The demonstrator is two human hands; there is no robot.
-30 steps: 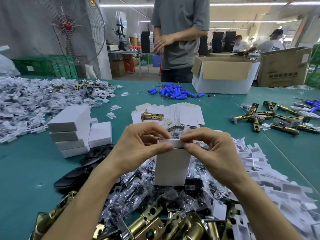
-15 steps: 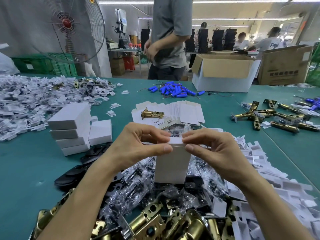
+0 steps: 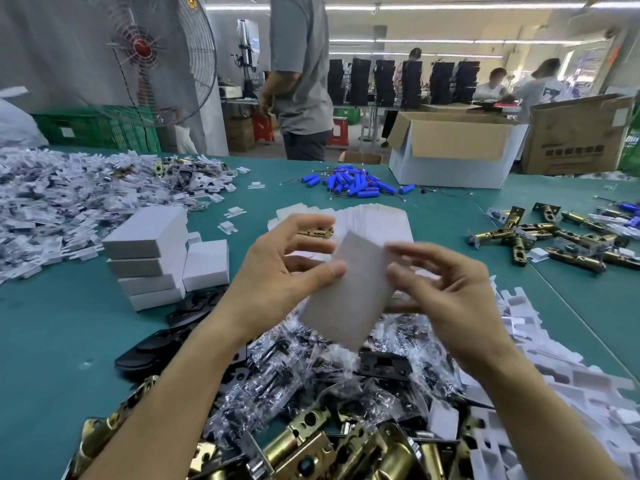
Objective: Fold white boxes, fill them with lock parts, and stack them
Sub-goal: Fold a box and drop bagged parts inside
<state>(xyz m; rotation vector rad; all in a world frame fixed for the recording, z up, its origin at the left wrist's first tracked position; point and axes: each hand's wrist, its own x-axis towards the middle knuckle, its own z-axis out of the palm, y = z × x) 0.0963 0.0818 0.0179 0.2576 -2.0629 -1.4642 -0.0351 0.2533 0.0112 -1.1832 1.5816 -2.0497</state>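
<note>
A closed white box (image 3: 349, 289) hangs tilted in the air over the parts pile, its top leaning right and away. My left hand (image 3: 280, 275) holds its left edge, thumb on the near face. My right hand (image 3: 446, 289) holds its right side, thumb against the edge and fingers behind. A stack of finished white boxes (image 3: 149, 254) stands to the left, with one more box (image 3: 206, 259) leaning beside it. Flat box blanks (image 3: 374, 216) lie fanned out behind my hands, a brass latch (image 3: 317, 232) on them. Bagged black parts (image 3: 311, 372) and brass latches (image 3: 311, 445) lie heaped below.
White plastic inserts (image 3: 540, 344) pile up at the right, more inserts (image 3: 62, 202) at the far left. Blue batteries (image 3: 353, 183) and an open carton (image 3: 453, 154) sit at the table's far side. Brass latches (image 3: 554, 237) lie right. A person (image 3: 301, 77) stands beyond the table.
The box stood upright while both hands pressed its top flap down. Now it is lifted and tilted, its flap closed, with both hands holding its sides. The person behind has stepped left.
</note>
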